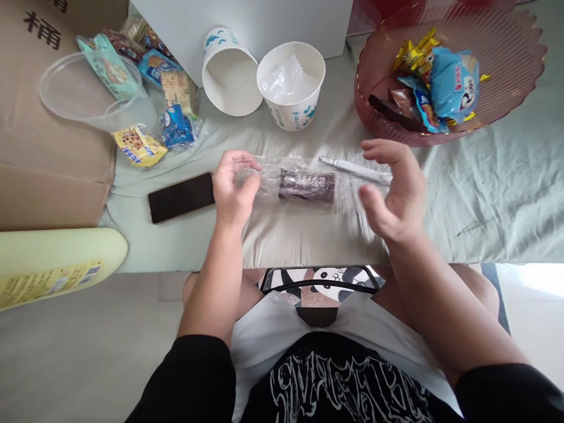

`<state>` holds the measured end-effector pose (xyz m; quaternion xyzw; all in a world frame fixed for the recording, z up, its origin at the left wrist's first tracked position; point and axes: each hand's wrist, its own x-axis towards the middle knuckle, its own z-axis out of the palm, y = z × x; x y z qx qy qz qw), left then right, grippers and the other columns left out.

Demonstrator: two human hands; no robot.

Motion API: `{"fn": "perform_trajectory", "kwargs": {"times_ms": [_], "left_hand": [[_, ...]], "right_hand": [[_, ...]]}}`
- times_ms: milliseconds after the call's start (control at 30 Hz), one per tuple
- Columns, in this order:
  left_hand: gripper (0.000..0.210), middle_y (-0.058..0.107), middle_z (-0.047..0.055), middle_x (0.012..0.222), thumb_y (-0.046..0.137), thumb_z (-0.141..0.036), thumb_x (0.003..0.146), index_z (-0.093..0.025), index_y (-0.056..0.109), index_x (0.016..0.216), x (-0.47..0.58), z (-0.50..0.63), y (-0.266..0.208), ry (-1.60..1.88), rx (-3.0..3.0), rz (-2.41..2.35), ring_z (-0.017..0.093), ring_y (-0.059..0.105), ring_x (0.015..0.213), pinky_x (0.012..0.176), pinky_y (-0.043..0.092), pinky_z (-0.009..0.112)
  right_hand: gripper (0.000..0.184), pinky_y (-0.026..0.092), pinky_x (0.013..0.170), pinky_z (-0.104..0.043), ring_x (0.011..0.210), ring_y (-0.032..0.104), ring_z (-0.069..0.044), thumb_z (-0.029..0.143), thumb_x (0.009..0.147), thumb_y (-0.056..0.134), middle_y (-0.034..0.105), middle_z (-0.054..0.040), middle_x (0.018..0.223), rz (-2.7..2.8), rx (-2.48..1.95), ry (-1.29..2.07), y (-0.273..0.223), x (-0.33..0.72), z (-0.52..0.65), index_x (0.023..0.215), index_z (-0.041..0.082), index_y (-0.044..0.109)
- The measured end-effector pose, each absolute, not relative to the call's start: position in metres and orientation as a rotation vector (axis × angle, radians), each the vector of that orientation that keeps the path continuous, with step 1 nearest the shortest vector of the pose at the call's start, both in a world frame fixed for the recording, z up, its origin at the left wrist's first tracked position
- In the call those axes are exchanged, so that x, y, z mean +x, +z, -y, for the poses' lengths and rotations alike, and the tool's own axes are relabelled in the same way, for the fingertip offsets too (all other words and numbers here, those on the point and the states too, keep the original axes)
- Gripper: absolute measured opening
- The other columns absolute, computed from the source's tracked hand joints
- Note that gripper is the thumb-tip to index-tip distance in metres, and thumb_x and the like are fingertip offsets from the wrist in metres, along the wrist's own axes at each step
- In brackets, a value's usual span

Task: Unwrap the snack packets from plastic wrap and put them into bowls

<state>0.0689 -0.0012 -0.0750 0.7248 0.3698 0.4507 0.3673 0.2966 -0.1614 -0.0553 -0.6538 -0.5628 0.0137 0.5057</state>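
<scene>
A dark brown packet (307,186) with pale lettering lies on the cloth, covered by clear plastic film (268,176) that reaches out past its left side. My left hand (234,189) is at the film's left end, fingers curved and thumb apart from them; whether it grips the film is hard to see. My right hand (394,191) is open to the right of the packet, its thumb and fingers spread. Just behind the packet lies a slim silver-white tool (355,168), probably a utility knife, its right end close to my right hand.
Left of my left hand lies a black phone (181,197). Behind are two paper cups (291,114), one tipped over. A pink bowl (506,59) holds wrapped snacks. A clear plastic tub (57,94), snack packets (140,145), a cardboard box (53,170) and a yellow bottle (61,258) stand left.
</scene>
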Motion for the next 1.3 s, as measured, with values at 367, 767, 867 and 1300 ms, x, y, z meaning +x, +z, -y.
{"fn": "perform_trajectory", "kwargs": {"times_ms": [367,767,867,1300], "left_hand": [[0.017,0.072,0.0,0.079,0.055,-0.01,0.077,-0.023,0.066,0.071,0.06,0.015,-0.044,1.181,2.163,-0.882,0.019,0.071,0.084,0.087,0.059,0.036],[0.026,0.082,0.001,0.084,0.06,-0.021,0.077,-0.023,0.082,0.089,0.041,0.028,0.023,-0.42,1.972,-0.67,0.019,0.076,0.077,0.068,0.055,0.028],[0.021,0.08,0.004,0.081,0.061,-0.027,0.083,-0.02,0.08,0.091,0.043,0.029,0.024,-0.324,1.844,-0.623,0.019,0.076,0.075,0.067,0.056,0.028],[0.049,0.067,0.008,0.139,0.073,-0.026,0.084,-0.023,0.065,0.133,0.073,0.021,-0.02,0.122,2.352,-0.939,0.027,0.063,0.128,0.111,0.05,0.041]], "right_hand": [[0.015,0.055,0.081,-0.041,0.081,0.067,-0.022,0.024,0.088,0.058,0.071,-0.0059,0.094,1.418,-1.837,0.054,-0.042,0.292,0.164,0.093,0.026,0.072],[0.029,0.044,0.065,-0.033,0.063,0.065,-0.016,0.032,0.091,0.051,0.077,0.0007,0.074,1.901,-1.913,0.933,-0.008,0.286,0.167,0.093,0.027,0.08],[0.033,0.045,0.065,-0.034,0.067,0.067,-0.019,0.037,0.094,0.049,0.078,-0.0008,0.077,1.97,-1.973,1.025,-0.01,0.291,0.17,0.091,0.029,0.081],[0.054,0.051,0.071,-0.04,0.08,0.072,-0.029,0.043,0.097,0.049,0.079,-0.0038,0.082,1.717,-2.393,0.675,0.004,0.299,0.172,0.146,0.024,0.061]]}}
